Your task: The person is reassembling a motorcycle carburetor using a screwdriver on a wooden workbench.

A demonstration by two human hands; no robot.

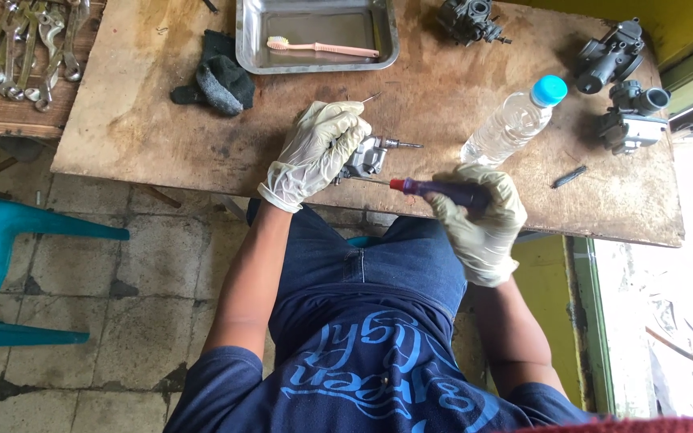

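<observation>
Now your left hand (314, 152) grips the carburetor (365, 156) on the bench (162, 120); your right hand (479, 216) wraps the screwdriver (435, 189), its shaft pointing left, seemingly touching it.

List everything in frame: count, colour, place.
carburetor in hand: 1, grey metal, near table edge, under left hand
screwdriver: 1, purple handle with red collar, in right hand, shaft toward the carburetor
water bottle: 1, clear, blue cap, lying right of centre
spare carburetors: 3, dark grey, table's far right
metal tray: 1, silver, table's far middle
toothbrush: 1, pink, in tray
cloth: 1, black and grey, left of tray
small dark rod: 1, near right edge
wrenches: many, silver, bench at far left
plywood table: 1, brown
plastic chair: 1, teal, on floor at left
left hand: cream glove
right hand: cream glove
</observation>
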